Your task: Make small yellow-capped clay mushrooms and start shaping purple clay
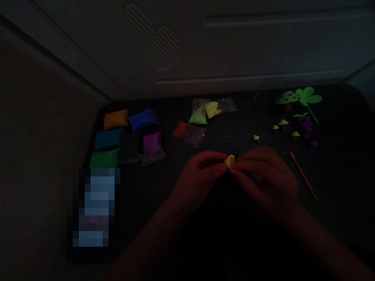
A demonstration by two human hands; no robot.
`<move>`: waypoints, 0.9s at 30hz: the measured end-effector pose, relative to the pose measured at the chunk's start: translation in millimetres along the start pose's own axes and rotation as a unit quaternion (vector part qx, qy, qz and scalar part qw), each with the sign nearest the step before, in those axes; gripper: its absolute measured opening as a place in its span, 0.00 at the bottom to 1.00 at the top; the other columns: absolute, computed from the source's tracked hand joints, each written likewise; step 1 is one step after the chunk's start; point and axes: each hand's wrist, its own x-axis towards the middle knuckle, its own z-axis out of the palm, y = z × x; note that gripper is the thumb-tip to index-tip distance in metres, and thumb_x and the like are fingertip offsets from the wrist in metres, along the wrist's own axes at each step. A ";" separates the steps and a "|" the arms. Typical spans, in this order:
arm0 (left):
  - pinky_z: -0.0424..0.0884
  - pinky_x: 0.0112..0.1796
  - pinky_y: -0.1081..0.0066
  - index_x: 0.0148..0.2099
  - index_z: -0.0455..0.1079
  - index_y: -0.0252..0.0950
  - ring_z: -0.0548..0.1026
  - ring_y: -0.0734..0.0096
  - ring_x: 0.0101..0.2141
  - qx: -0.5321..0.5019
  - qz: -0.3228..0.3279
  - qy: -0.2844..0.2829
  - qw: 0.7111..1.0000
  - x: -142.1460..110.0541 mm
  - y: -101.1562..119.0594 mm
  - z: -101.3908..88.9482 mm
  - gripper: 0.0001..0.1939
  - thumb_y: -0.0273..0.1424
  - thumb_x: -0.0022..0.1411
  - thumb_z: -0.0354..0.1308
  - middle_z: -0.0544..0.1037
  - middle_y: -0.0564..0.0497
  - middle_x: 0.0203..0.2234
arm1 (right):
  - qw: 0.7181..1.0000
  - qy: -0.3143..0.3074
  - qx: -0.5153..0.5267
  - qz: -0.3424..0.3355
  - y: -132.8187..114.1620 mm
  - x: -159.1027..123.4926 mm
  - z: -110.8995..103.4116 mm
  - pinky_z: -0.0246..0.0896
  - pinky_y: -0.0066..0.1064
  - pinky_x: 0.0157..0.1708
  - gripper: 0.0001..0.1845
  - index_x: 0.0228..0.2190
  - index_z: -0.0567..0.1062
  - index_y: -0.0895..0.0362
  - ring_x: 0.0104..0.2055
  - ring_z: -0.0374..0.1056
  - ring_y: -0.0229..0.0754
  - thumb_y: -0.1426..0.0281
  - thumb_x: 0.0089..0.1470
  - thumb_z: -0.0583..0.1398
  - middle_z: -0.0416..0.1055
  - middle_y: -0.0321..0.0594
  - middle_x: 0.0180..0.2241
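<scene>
A small cupped piece of yellow clay [230, 160] is pinched between both hands above the dark table. My left hand [202, 173] grips its left side between thumb and fingers. My right hand [265, 175] presses its right edge with closed fingertips. Just beyond the right hand stands a little clay mushroom [256, 138] with a yellow cap and brown stem. Three similar mushrooms are farther right, one of them a yellow-capped mushroom [295, 135]. A pink modelling tool [304, 176] lies to the right of my right hand.
Opened bags of yellow clay [213, 109], light green clay [199, 116] and red clay [181, 129] lie behind the hands. Several coloured packets, including a blue packet [143, 120], sit at left above a blurred device [98, 207]. A green flower [307, 96] and purple grapes [304, 123] are at back right.
</scene>
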 end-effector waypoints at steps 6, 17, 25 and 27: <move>0.68 0.35 0.78 0.30 0.74 0.38 0.74 0.81 0.29 0.001 0.013 0.009 1.000 0.3 -0.3 0.6 0.08 0.24 0.44 0.66 0.78 0.57 0.26 | 1.000 0.007 -0.012 0.003 0.0 -0.9 1.1 0.61 0.36 0.35 0.12 0.37 0.72 0.50 0.36 0.65 0.41 0.73 0.47 0.62 0.70 0.37 0.33; 0.68 0.35 0.78 0.31 0.75 0.36 0.74 0.79 0.29 -0.027 -0.002 0.007 1.000 -0.6 -0.1 0.8 0.08 0.23 0.44 0.65 0.79 0.55 0.27 | 0.999 0.029 -0.029 -0.016 -0.1 0.9 3.1 0.61 0.34 0.34 0.08 0.34 0.71 0.53 0.35 0.65 0.39 0.74 0.49 0.61 0.69 0.37 0.33; 0.68 0.34 0.76 0.30 0.76 0.35 0.74 0.76 0.29 -0.035 -0.009 0.011 0.999 -0.1 1.5 0.9 0.07 0.23 0.44 0.65 0.79 0.53 0.26 | 1.000 0.021 -0.006 -0.013 -0.2 0.7 5.0 0.60 0.33 0.36 0.10 0.36 0.71 0.55 0.37 0.64 0.38 0.73 0.48 0.62 0.69 0.37 0.34; 0.68 0.33 0.77 0.30 0.76 0.35 0.74 0.77 0.29 -0.035 -0.003 0.018 0.999 0.4 0.8 0.2 0.07 0.23 0.44 0.65 0.79 0.53 0.26 | 1.000 0.021 0.004 -0.011 0.8 -0.1 7.0 0.60 0.33 0.37 0.11 0.36 0.71 0.55 0.37 0.64 0.37 0.73 0.48 0.62 0.69 0.37 0.34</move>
